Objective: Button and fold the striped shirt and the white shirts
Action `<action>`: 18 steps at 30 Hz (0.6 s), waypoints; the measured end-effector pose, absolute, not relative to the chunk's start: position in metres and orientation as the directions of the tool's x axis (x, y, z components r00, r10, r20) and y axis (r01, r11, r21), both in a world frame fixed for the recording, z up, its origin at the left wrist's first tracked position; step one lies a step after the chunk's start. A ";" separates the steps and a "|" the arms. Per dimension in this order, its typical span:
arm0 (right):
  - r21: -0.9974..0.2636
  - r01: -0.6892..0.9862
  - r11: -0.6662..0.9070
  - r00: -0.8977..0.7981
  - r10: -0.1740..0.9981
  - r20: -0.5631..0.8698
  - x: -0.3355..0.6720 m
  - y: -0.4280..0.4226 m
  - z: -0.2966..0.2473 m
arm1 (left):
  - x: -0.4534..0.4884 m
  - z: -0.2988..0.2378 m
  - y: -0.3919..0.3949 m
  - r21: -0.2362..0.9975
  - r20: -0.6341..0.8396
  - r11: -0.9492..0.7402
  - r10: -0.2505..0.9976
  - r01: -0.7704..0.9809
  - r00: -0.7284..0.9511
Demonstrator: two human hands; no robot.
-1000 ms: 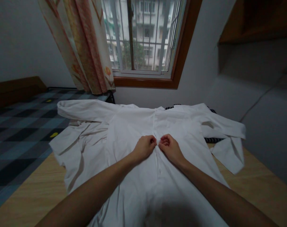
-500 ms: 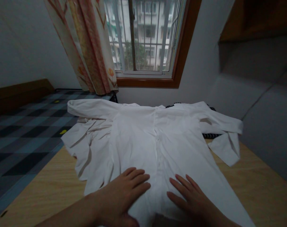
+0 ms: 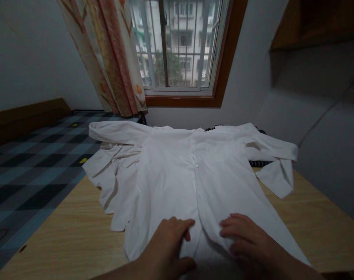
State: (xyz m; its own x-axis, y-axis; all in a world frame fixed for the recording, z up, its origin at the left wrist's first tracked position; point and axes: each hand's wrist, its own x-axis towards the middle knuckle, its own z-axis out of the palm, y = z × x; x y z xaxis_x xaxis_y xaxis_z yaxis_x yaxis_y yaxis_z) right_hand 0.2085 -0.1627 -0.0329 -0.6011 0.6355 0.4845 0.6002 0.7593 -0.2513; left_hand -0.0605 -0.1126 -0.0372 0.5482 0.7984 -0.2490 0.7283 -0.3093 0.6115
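A white button-front shirt lies spread on a wooden table, collar toward the window and sleeves out to both sides. A small button shows on the middle strip. My left hand rests on the shirt's lower front just left of the button strip, fingers curled down onto the cloth. My right hand is just right of the strip, its fingers bent and pointing left, closed on the fabric's edge. The two hands are a short gap apart near the hem.
A bed with a dark checked cover runs along the left of the table. A patterned curtain and a barred window are behind. A dark striped cloth peeks from under the right sleeve. A grey wall closes the right side.
My hands left the middle of the button strip, slid down toward me to the hem, lay flat for a moment, and now curl on the cloth. The view shifted left.
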 end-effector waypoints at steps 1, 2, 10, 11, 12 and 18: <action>-0.302 0.589 0.750 -0.633 0.660 0.404 0.207 -0.161 -0.037 | -0.055 -0.039 -0.113 0.594 -0.200 -0.361 0.800 0.719 0.566; -0.361 0.588 0.724 -0.651 0.688 0.319 0.206 -0.160 -0.042 | -0.051 -0.041 -0.113 0.576 -0.149 -0.400 0.806 0.713 0.573; -0.761 0.565 0.319 -0.520 0.854 -0.028 0.207 -0.140 -0.047 | -0.042 -0.056 -0.102 0.747 -0.066 -0.281 0.870 0.602 0.489; -0.776 0.569 0.273 -0.474 0.879 -0.038 0.206 -0.135 -0.046 | -0.041 -0.053 -0.100 0.781 -0.079 -0.242 0.876 0.575 0.476; -0.784 0.576 0.231 -0.427 0.903 -0.048 0.205 -0.130 -0.045 | -0.041 -0.049 -0.097 0.814 -0.086 -0.204 0.883 0.544 0.461; -0.753 0.629 0.192 -0.394 0.914 -0.095 0.198 -0.092 -0.031 | -0.039 -0.038 -0.096 0.707 0.267 -0.615 0.690 0.349 0.673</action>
State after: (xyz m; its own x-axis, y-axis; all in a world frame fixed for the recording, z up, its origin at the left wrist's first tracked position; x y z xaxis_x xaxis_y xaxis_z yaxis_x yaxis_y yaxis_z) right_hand 0.1984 -0.0920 -0.0307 -0.3937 0.9143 -0.0954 0.6291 0.1923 -0.7532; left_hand -0.0385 -0.0963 -0.0384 0.6732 0.6896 0.2669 0.3495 -0.6148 0.7070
